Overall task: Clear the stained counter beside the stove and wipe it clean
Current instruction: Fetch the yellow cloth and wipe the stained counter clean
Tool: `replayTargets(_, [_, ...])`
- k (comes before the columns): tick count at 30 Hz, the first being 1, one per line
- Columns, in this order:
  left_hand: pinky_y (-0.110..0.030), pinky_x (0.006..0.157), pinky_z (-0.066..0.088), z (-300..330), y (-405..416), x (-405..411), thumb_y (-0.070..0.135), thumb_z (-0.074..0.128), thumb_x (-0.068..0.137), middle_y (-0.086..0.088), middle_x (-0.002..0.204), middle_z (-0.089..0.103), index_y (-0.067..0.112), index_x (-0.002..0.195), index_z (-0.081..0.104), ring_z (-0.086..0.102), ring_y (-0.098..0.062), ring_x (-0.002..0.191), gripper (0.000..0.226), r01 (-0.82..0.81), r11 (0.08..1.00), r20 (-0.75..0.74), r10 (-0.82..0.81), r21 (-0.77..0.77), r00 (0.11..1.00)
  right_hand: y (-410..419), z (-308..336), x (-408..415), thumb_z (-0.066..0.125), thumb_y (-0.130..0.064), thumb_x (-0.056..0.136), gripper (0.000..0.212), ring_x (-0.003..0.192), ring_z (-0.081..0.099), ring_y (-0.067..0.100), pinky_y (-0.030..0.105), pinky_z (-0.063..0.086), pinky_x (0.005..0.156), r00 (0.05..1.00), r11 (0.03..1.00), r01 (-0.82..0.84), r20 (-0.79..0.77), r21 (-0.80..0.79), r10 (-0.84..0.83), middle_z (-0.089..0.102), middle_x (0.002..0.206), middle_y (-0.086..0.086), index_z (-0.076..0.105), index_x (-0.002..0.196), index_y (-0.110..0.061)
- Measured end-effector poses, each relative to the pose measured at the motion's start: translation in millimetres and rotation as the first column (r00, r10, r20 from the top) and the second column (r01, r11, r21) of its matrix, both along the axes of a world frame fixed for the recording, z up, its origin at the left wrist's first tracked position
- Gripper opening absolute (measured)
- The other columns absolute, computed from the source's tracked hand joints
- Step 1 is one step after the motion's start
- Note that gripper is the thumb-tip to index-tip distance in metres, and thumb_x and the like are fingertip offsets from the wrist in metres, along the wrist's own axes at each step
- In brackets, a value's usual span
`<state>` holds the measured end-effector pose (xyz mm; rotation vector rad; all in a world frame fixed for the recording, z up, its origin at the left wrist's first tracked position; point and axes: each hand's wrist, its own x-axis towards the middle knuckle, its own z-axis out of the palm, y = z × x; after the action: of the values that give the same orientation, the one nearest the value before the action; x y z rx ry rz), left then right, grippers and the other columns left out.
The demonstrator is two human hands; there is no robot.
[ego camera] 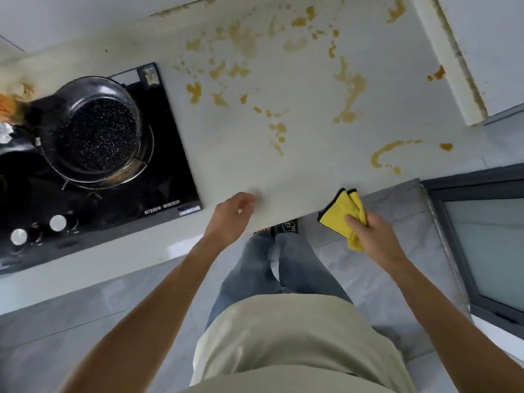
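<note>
A pale counter [306, 168] stretches right of the black stove [167, 165]. Yellow-brown stains [350, 89] are scattered over its middle, back and right side. A folded yellow cloth [341, 211] with a dark hem hangs at the counter's front edge, and my right hand [374, 234] is shut on it. My left hand [231, 217] rests at the front edge near the stove's corner, fingers loosely curled and holding nothing.
A dark speckled pan [96, 131] sits on the stove, with two round knobs [38, 229] at the stove's front. An orange-stained patch [17, 95] lies at the far left. A raised wall ledge [453, 61] bounds the counter's right. A dark-framed glass door [490, 239] stands at the right.
</note>
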<state>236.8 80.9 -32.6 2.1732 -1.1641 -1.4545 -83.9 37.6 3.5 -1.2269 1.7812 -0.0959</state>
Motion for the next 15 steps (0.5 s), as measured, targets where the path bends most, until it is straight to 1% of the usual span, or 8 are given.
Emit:
replayTargets(3, [-0.017, 0.099, 0.040, 0, -17, -5, 0.025, 0.051, 0.104, 0.015, 0.133, 0.066, 0.030, 0.132, 0.067, 0.058, -0.003, 0.117, 0.033, -0.050, 0.996, 0.060, 0.054, -0.073, 0.997, -55, 9, 32, 0.064, -0.033, 0.101, 0.022, 0.071, 0.056, 0.013, 0.030, 0.044, 0.068, 0.986, 0.988, -0.121, 0.106, -0.094, 0.131, 0.062, 0.077, 0.003, 0.064, 0.091, -0.013])
replayTargets(6, [-0.024, 0.111, 0.039, -7, -29, -11, 0.019, 0.052, 0.104, 0.005, 0.147, 0.060, 0.024, 0.140, 0.063, 0.053, -0.017, 0.137, 0.038, -0.007, 0.988, 0.173, 0.034, -0.155, 0.984, -100, 13, 67, 0.061, -0.032, 0.102, 0.027, 0.065, 0.049, 0.008, 0.029, 0.039, 0.063, 0.948, 0.949, -0.247, 0.155, -0.197, 0.279, 0.053, 0.069, 0.001, 0.056, 0.081, -0.017])
replayTargets(8, [-0.030, 0.119, 0.035, -12, -35, -13, 0.016, 0.054, 0.104, -0.001, 0.155, 0.054, 0.019, 0.144, 0.061, 0.044, -0.024, 0.147, 0.041, 0.042, 0.977, 0.257, 0.014, -0.211, 0.966, -120, 11, 89, 0.058, -0.031, 0.103, 0.032, 0.055, 0.045, 0.004, 0.019, 0.034, 0.054, 0.912, 0.893, -0.341, 0.127, -0.292, 0.390, 0.047, 0.060, -0.009, 0.046, 0.074, -0.029])
replayTargets(10, [-0.039, 0.126, 0.032, -19, -38, -12, 0.016, 0.056, 0.104, -0.007, 0.163, 0.045, 0.015, 0.150, 0.055, 0.035, -0.030, 0.153, 0.045, 0.084, 0.968, 0.337, 0.001, -0.237, 0.941, -130, 4, 107, 0.054, -0.032, 0.105, 0.023, 0.056, 0.051, 0.005, 0.018, 0.034, 0.050, 0.858, 0.807, -0.448, 0.067, -0.384, 0.508, 0.052, 0.059, -0.015, 0.049, 0.083, -0.036])
replayTargets(12, [-0.050, 0.127, 0.030, -27, -40, -10, 0.021, 0.054, 0.105, -0.010, 0.168, 0.034, 0.015, 0.156, 0.046, 0.026, -0.034, 0.157, 0.052, 0.134, 0.968, 0.416, -0.035, -0.212, 0.909, -130, -8, 116, 0.053, -0.028, 0.105, 0.011, 0.076, 0.061, 0.004, 0.022, 0.041, 0.062, 0.776, 0.686, -0.569, -0.020, -0.453, 0.630, 0.065, 0.077, -0.021, 0.062, 0.110, -0.031])
replayTargets(13, [-0.053, 0.125, 0.030, -32, -40, -9, 0.024, 0.053, 0.105, -0.012, 0.169, 0.031, 0.015, 0.157, 0.042, 0.024, -0.036, 0.158, 0.054, 0.165, 0.967, 0.453, -0.061, -0.194, 0.889, -127, -18, 117, 0.054, -0.025, 0.105, 0.022, 0.099, 0.064, 0.005, 0.026, 0.048, 0.077, 0.725, 0.624, -0.632, -0.067, -0.460, 0.686, 0.072, 0.102, -0.019, 0.064, 0.125, -0.025])
replayTargets(14, [-0.055, 0.124, 0.030, -36, -38, -10, 0.027, 0.051, 0.106, -0.015, 0.169, 0.029, 0.013, 0.158, 0.040, 0.023, -0.037, 0.158, 0.055, 0.196, 0.965, 0.484, -0.089, -0.176, 0.870, -124, -30, 116, 0.054, -0.021, 0.105, 0.033, 0.128, 0.058, 0.014, 0.034, 0.048, 0.098, 0.656, 0.557, -0.713, -0.125, -0.425, 0.744, 0.070, 0.130, -0.007, 0.062, 0.136, -0.019])
replayTargets(15, [-0.056, 0.124, 0.029, -40, -36, -11, 0.030, 0.050, 0.107, -0.017, 0.170, 0.026, 0.012, 0.159, 0.038, 0.021, -0.039, 0.159, 0.057, 0.226, 0.962, 0.509, -0.118, -0.155, 0.853, -119, -42, 114, 0.055, -0.019, 0.104, 0.040, 0.148, 0.043, 0.020, 0.039, 0.039, 0.115, 0.581, 0.490, -0.790, -0.194, -0.369, 0.790, 0.058, 0.151, -0.001, 0.059, 0.144, -0.017])
